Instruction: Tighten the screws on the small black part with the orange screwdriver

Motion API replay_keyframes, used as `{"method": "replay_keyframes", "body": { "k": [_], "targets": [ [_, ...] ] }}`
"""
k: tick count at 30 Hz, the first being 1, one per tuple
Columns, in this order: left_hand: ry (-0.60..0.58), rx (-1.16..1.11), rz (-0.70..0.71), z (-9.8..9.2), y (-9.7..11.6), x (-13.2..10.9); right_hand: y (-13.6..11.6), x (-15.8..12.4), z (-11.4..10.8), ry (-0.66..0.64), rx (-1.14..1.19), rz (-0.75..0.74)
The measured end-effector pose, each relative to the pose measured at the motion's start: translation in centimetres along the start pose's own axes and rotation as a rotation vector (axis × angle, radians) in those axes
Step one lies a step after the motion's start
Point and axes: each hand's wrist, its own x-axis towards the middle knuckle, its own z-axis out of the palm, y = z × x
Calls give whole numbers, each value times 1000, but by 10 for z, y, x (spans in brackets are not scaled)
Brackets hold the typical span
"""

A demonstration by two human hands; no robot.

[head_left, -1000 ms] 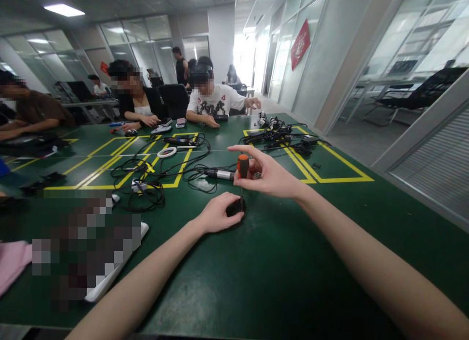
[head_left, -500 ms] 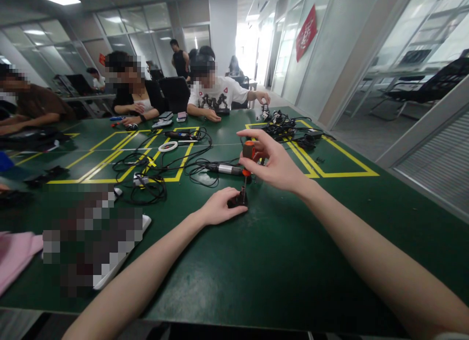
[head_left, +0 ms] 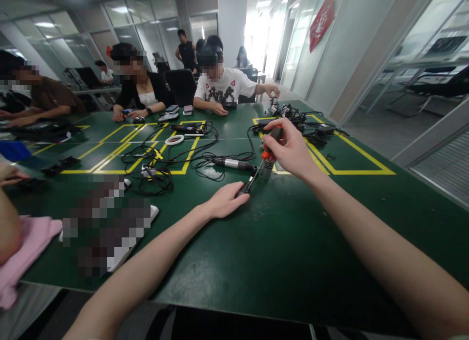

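My right hand (head_left: 292,148) is closed around the orange and dark handle of a screwdriver (head_left: 267,153). The thin shaft slants down to the left and its tip meets a small black part (head_left: 242,190). That part is pinched between the thumb and fingers of my left hand (head_left: 225,200), just above the green table, and the fingers cover much of it. Right behind the screwdriver stands a short dark cylinder (head_left: 267,171). Beyond my left hand lies a black and silver tool (head_left: 234,163) with a cable.
Black cables (head_left: 164,182) coil on the left, near a white ring (head_left: 174,139). More cables and dark parts (head_left: 318,135) pile up at the right back. Two blurred-out flat objects and a pink cloth (head_left: 32,242) are at the left. Several people sit around the table (head_left: 220,262).
The screwdriver has gone from upright to slanted, with my right hand moving up and rightward. The black part is now tilted in my left hand. The view has shifted slightly.
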Motion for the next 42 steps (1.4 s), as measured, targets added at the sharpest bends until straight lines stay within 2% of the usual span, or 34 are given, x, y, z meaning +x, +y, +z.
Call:
{"method": "replay_keyframes", "body": {
  "k": [7,13,18,25,36,42],
  "targets": [
    [-39,-230,-28,-8,0,-3,9,4,-2,22,131,9],
    [-40,-421,-68,-11,-9,-3,0,2,1,85,128,-17],
    [-7,-424,3,-10,-17,0,-8,-4,10,111,107,-107],
    [-5,-397,7,-8,-23,0,-16,-11,16,123,57,-188],
    [-17,-415,37,-10,-19,0,-13,-15,21,145,-23,-279],
    [-17,-408,7,-11,-18,0,-13,-16,19,168,-77,-321]
  ]
}}
